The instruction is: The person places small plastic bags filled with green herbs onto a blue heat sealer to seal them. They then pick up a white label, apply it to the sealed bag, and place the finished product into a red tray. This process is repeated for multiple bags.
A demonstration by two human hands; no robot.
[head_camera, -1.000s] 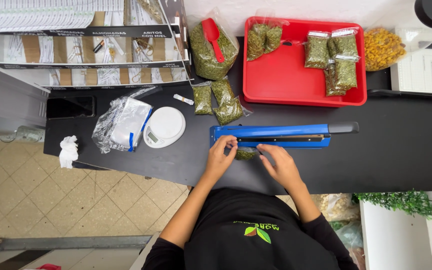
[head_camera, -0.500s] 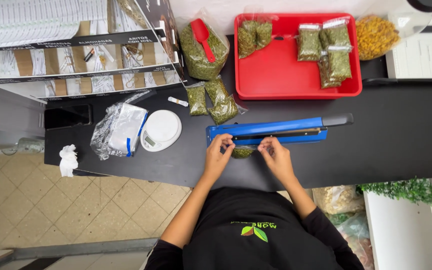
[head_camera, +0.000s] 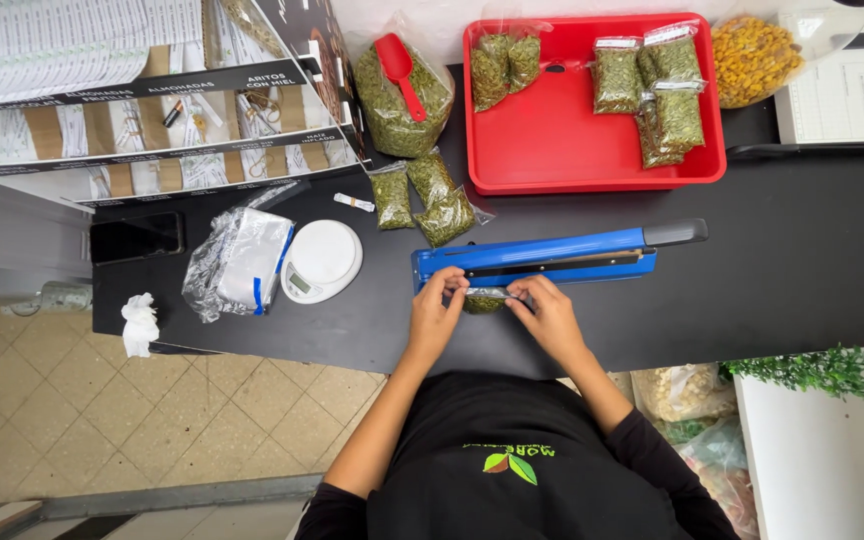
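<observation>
**Small seed bag held at the blue heat sealer**

A small clear bag of green seeds point(head_camera: 483, 298) lies at the near edge of the blue heat sealer point(head_camera: 537, 256), its top strip stretched flat along the sealer's front. Most of the bag is hidden by the fingers; only a short clear strip and a green patch below it show.

The left hand point(head_camera: 436, 310) pinches the bag's left end, thumb and fingers closed on it. The right hand point(head_camera: 546, 312) pinches the right end the same way. The hands stand apart, the bag between them. Whether the bag's mouth sits under the sealer's arm cannot be told. The arm's black handle point(head_camera: 674, 233) points right.

Everything rests on a black counter point(head_camera: 812, 260). Left of the sealer stands a round white scale point(head_camera: 322, 260), and just beside that a crumpled clear plastic packet point(head_camera: 237, 262). Three filled bags of green seeds point(head_camera: 422, 195) lie behind the sealer. A large open sack of seeds point(head_camera: 397, 105) holds a red scoop point(head_camera: 399, 65). The red tray point(head_camera: 572, 130) carries more filled bags at its far corners. A bag of yellow kernels point(head_camera: 752, 60) is cut off by the top edge. A dark phone point(head_camera: 136, 238) lies at the counter's left end, with a wad of white tissue point(head_camera: 139, 322) on the near corner.
</observation>
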